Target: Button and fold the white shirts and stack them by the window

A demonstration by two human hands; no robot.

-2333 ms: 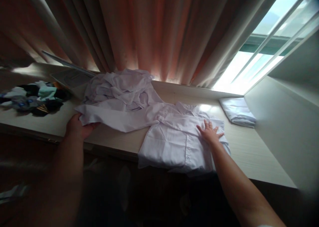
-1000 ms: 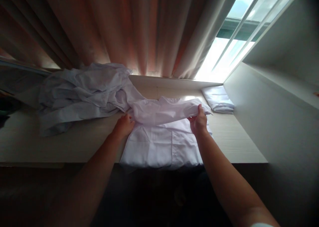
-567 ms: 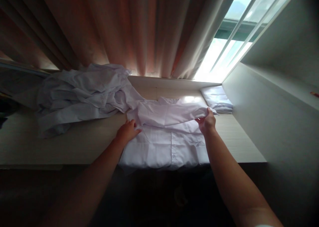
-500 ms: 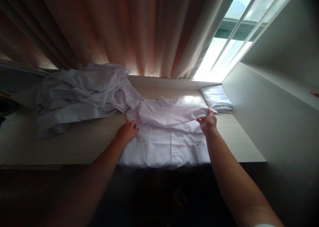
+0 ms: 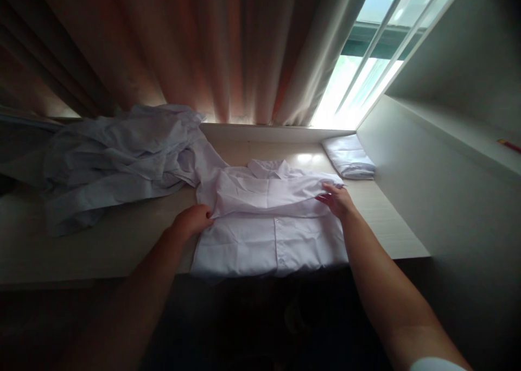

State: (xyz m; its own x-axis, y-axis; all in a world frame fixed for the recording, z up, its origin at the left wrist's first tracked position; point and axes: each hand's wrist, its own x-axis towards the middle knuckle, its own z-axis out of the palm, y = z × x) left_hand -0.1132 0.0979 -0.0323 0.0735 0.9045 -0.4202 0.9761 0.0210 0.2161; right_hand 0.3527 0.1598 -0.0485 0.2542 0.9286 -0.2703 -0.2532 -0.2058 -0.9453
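A curtain (image 5: 195, 51) hangs behind the pale tabletop (image 5: 138, 241). There, a crumpled white heap (image 5: 122, 159) touches the white shirt (image 5: 240, 246) lying at the front edge; a folded white cloth (image 5: 349, 157) sits beyond, at right. The left hand (image 5: 193, 221) pinches the shirt's left side; the right hand (image 5: 337, 199) touches the sleeve's (image 5: 272, 194) end, whether gripping I cannot tell.
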